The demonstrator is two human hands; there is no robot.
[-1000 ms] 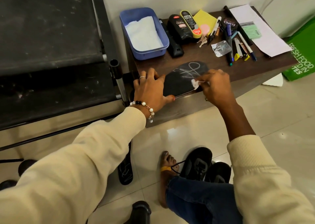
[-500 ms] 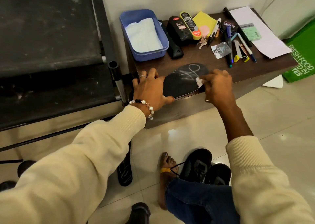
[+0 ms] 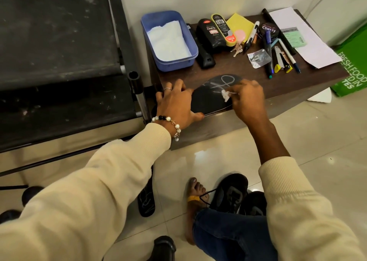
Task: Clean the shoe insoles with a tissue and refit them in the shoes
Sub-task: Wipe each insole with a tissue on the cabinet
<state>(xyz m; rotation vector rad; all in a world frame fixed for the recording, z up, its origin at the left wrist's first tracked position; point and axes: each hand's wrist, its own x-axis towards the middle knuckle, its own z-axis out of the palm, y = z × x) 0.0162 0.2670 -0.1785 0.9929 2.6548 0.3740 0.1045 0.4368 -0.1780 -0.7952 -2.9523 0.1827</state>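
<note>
While the wiping is going on, these are the points that matter:
Insole (image 3: pixel 208 100): lying flat on the brown table (image 3: pixel 238 70), its near edge overhanging; looking thin, light and bendy.
Left hand (image 3: pixel 176 104): pressing down on the heel end, fingers spread.
Right hand (image 3: pixel 247 100): pinching a small wad of tissue (image 3: pixel 226 96) against the surface.
Handling: likely sliding unless pinned; lifting by an edge is probably easiest.
Shoes (image 3: pixel 232 197): waiting on the floor below.

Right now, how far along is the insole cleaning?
Done: one insole is out and lying on the table. In hand: the left hand presses it down while the right hand rubs a tissue wad over it; pale marks remain. Left: finishing this wipe, the second insole on the floor, and refitting both into the shoes.
</note>
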